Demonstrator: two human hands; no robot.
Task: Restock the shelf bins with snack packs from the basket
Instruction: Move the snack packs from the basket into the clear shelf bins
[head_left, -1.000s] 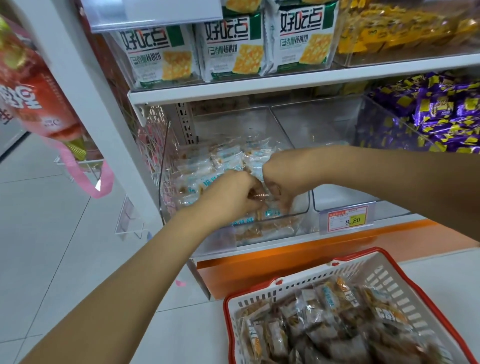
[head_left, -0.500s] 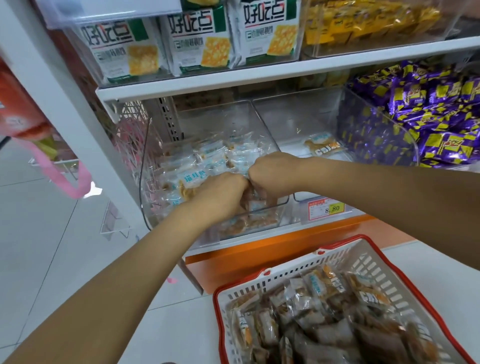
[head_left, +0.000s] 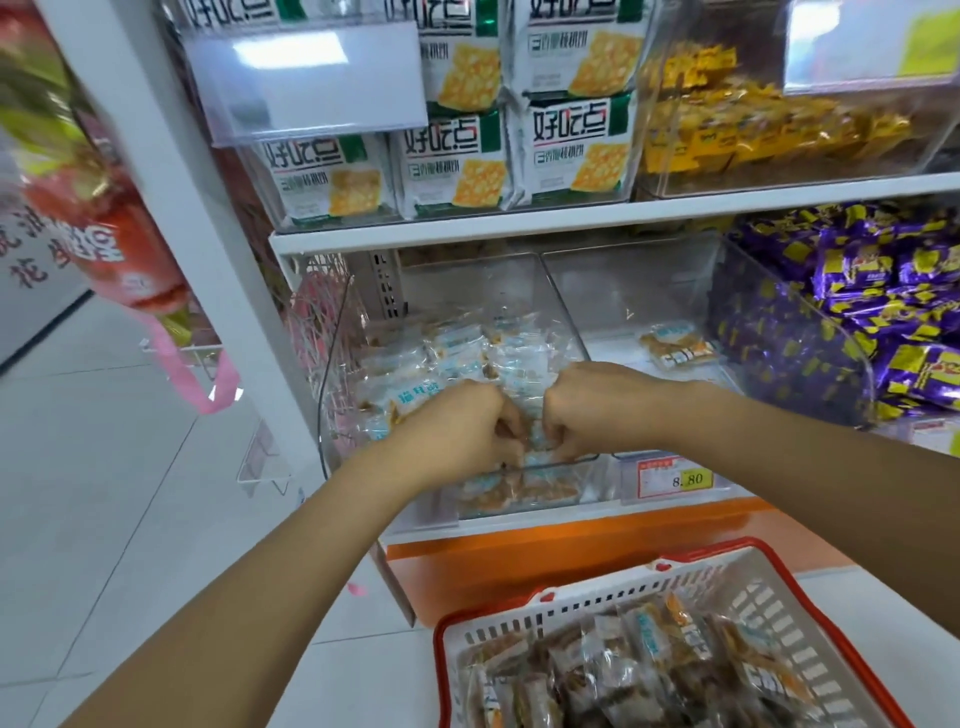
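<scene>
Forearms extended, left hand (head_left: 457, 431) and right hand (head_left: 597, 410) close together, both pinching one snack pack (head_left: 537, 442)

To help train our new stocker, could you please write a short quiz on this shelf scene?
1. True or false: the middle bin holds just one snack pack.
2. Where are the left hand and right hand working?
A. the left bin
B. the purple-pack bin
C. the top-shelf bin
3. Fill in: the price tag reads ___.

Key: 1 true; 2 A; 3 8.80
</scene>
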